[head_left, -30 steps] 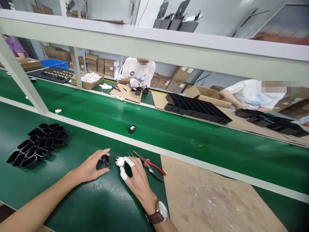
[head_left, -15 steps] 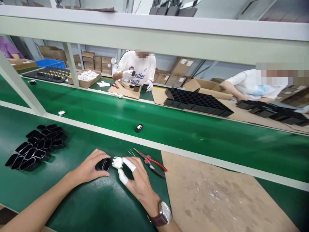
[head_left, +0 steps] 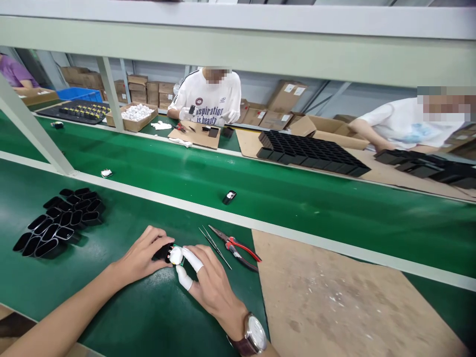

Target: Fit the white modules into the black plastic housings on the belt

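Observation:
My left hand [head_left: 146, 254] is closed round a small black plastic housing [head_left: 162, 253], its open end turned to the right. Between the thumb and index finger of my right hand [head_left: 208, 277], both in white finger cots, is a small circuit board [head_left: 176, 255] with a white blob on it. The board's left end meets the mouth of the housing; how far inside it reaches I cannot tell. Tweezers [head_left: 214, 247] and red-handled long-nose pliers [head_left: 236, 248] lie just beyond my right hand.
Several black housings [head_left: 61, 223] stand grouped at the left. A filled housing [head_left: 229, 197] and a white-topped board [head_left: 106, 173] lie on the green conveyor belt [head_left: 167, 168]. Cardboard [head_left: 357, 297] covers the right of the bench. Across the belt, co-workers sit by a black housing array [head_left: 312, 153].
My right hand has brought the circuit board left, up to the housing's mouth. On the belt, the filled housing and the board appear farther right. The view has shifted slightly.

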Demonstrator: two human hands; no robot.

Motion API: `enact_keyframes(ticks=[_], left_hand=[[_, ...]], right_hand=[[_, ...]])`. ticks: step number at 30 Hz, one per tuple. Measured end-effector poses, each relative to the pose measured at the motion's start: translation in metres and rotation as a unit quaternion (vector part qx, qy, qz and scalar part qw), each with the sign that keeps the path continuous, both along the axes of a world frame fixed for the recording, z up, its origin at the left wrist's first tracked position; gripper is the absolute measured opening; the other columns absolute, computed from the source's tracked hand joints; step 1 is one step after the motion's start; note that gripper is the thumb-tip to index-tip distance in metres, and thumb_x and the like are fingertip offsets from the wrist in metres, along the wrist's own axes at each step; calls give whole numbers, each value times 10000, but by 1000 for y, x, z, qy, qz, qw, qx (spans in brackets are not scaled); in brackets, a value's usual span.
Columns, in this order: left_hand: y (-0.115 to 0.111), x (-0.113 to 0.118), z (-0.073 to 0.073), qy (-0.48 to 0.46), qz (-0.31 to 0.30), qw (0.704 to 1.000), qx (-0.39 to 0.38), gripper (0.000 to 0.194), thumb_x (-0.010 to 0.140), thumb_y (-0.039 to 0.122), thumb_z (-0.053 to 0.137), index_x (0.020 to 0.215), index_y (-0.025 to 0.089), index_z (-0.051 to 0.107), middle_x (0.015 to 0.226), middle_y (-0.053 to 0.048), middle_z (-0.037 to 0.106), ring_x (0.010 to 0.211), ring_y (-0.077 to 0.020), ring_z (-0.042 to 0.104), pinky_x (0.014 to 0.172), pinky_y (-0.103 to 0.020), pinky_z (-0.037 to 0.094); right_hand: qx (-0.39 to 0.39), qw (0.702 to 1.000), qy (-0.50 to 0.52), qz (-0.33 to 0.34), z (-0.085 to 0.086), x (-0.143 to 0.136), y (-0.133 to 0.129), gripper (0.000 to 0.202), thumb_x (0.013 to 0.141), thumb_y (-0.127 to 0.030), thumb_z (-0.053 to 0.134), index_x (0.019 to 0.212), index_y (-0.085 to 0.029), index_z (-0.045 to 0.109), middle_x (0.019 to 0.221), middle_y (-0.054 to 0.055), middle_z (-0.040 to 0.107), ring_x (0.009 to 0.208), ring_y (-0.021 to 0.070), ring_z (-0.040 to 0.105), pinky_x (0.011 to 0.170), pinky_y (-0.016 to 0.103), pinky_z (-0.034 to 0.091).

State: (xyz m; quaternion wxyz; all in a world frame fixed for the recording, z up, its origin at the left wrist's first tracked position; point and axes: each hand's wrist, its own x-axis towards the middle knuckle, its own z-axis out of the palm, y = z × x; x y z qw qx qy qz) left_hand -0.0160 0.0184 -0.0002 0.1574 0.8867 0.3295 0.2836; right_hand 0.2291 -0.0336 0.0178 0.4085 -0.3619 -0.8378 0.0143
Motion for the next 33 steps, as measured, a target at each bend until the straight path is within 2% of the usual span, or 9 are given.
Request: enact_keyframes(ticks=[14, 18, 23, 27, 30, 33], left_hand=[[-3, 3, 3, 23, -5, 1000, -18, 451, 1026, 345, 678, 1436, 239, 523, 1254, -126, 590, 1109, -279, 553, 953, -427, 528], [-4, 4, 3, 30, -11, 999, -4, 459, 1025, 326, 677, 1443, 228, 517, 1250, -131, 595, 1106, -281, 555, 956, -427, 524], [-5, 6, 0, 22, -17, 1000, 4, 493, 1024, 305, 676, 1479, 243, 496, 1277, -135, 608, 1115, -283, 579, 975, -433, 533], [-6, 8, -3, -29, -25, 999, -37, 507, 1022, 325, 678, 1484, 260, 480, 1295, -134, 605, 1134, -282, 600, 994, -444, 543], [-7, 11, -4, -62, -43, 993, -92, 464, 1021, 328, 681, 1444, 260, 501, 1284, -131, 600, 1142, -274, 602, 978, -419, 552], [-9, 12, -4, -63, -45, 987, -138, 424, 1017, 314, 683, 1409, 262, 528, 1258, -109, 604, 1095, -245, 612, 933, -367, 558]], right_hand=[[-2, 999, -46, -12, 6, -3, -1, 529, 1009, -81, 546, 1514, -178, 423, 1203, 157, 697, 1019, 307, 658, 852, 486, 623], [1, 997, -70, -20, 10, -4, -3, 426, 1024, -95, 540, 1443, -135, 474, 1184, 174, 699, 1022, 316, 648, 852, 489, 623], [-6, 998, -57, -22, 7, -4, -3, 364, 1026, -103, 552, 1384, -162, 526, 1187, 164, 704, 1036, 310, 660, 844, 486, 628], [-7, 1000, -18, -1, 0, 0, -2, 282, 1015, -92, 596, 1278, -194, 586, 1317, 161, 678, 1068, 303, 651, 847, 491, 625], [-13, 1000, -3, 17, -4, 2, -2, 214, 992, -65, 637, 1157, -201, 633, 1334, 145, 673, 1084, 301, 634, 849, 495, 615], [-48, 998, -4, 27, -3, 1, -2, 156, 1019, -128, 644, 1160, -196, 644, 1353, 143, 656, 1135, 307, 611, 893, 511, 607]])
